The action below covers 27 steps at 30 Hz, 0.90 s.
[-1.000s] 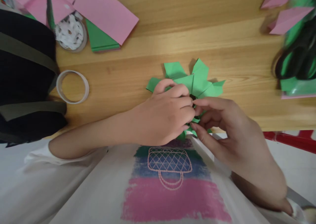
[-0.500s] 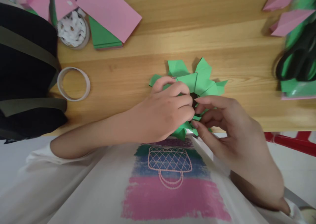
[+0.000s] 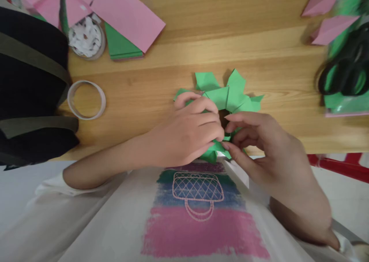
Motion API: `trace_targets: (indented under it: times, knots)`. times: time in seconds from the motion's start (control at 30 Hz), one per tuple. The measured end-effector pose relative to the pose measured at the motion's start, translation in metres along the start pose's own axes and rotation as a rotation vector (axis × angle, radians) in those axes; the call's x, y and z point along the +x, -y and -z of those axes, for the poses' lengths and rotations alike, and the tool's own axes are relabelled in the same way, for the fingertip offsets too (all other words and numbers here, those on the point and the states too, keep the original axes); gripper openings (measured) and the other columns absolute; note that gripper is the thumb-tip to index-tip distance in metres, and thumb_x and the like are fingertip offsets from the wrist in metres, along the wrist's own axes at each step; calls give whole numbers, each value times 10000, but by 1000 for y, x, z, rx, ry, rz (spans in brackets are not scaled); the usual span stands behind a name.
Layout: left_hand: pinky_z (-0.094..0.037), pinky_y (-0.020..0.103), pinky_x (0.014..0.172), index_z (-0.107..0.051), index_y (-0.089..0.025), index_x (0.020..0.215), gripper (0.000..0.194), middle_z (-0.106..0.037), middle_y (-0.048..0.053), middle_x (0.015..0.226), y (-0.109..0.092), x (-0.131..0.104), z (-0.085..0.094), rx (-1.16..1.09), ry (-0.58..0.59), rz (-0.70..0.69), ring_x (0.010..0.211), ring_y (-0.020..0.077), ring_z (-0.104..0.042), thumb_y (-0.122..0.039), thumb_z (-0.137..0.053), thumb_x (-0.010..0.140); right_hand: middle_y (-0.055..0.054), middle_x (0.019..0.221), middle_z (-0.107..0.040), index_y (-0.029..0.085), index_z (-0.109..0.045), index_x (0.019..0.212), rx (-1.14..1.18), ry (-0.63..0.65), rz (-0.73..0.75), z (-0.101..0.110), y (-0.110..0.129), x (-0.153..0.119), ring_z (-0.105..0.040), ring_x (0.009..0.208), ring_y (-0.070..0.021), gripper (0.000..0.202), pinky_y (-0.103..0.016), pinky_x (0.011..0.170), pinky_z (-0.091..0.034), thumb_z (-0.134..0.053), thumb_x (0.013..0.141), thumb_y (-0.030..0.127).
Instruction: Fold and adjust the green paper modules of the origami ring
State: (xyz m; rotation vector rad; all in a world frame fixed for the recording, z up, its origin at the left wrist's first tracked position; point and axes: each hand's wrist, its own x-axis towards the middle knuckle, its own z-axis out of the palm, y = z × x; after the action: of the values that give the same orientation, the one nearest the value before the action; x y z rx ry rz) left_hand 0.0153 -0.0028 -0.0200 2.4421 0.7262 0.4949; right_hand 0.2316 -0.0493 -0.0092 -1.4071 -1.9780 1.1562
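Observation:
A ring of folded green paper (image 3: 216, 97) with pointed tips lies at the table's near edge, partly hidden under both hands. My left hand (image 3: 194, 129) is curled over its left side, fingers bent and gripping the paper, the thumb low near the front folds. From the right, my right hand (image 3: 265, 150) pinches the ring's near right part, its thumb on the front fold and its fingertips reaching into the dark central opening. The exact fold between the right fingertips is mostly covered.
A roll of tape (image 3: 86, 100) lies left, beside a black bag (image 3: 31, 58). Behind it are a tub of white scraps (image 3: 86, 39), pink paper (image 3: 129, 15) and green sheets (image 3: 121, 48). At right, black scissors (image 3: 343, 77) rest near folded pink pieces (image 3: 334, 29).
The left thumb now shows below the left fingers, against the front folds. Both hands and the ring stay nearly in place; the view has shifted slightly.

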Motion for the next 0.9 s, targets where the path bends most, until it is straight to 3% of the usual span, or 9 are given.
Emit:
trace_targets:
  times: [0.23,0.47,0.67,0.9]
  knots:
    - [-286,441,1028,-571,-237,839,135,-740,-84,964,3,-8,-8,-22,-137,-18,1083,189,-601,-194,-560,966,11,1019,-645,222,-531,1255,1,28,14,2,2,7,-613,675,-89,395,-261,647,-548,-602,883,110]
    - [-299,453,1040,-573,-250,898,148,-744,-73,973,-1,-13,-13,89,-143,4,1084,200,-622,-369,-577,985,30,957,-651,200,-545,1225,2,184,31,12,2,22,-601,640,-70,404,-209,587,-489,-587,844,74]
    - [-332,431,1052,-618,-245,987,52,-759,-75,1008,-11,-18,-18,217,-202,32,1094,184,-645,-295,-607,984,-7,962,-665,157,-554,1194,-51,270,97,17,1,34,-618,755,-112,384,-215,615,-460,-581,823,61]
    - [-342,443,1050,-636,-241,991,115,-763,-62,998,-9,-18,-21,214,-218,14,1054,202,-656,-348,-658,955,-21,961,-679,139,-531,1240,-13,374,109,21,0,43,-607,704,-122,400,-240,615,-449,-580,845,92]
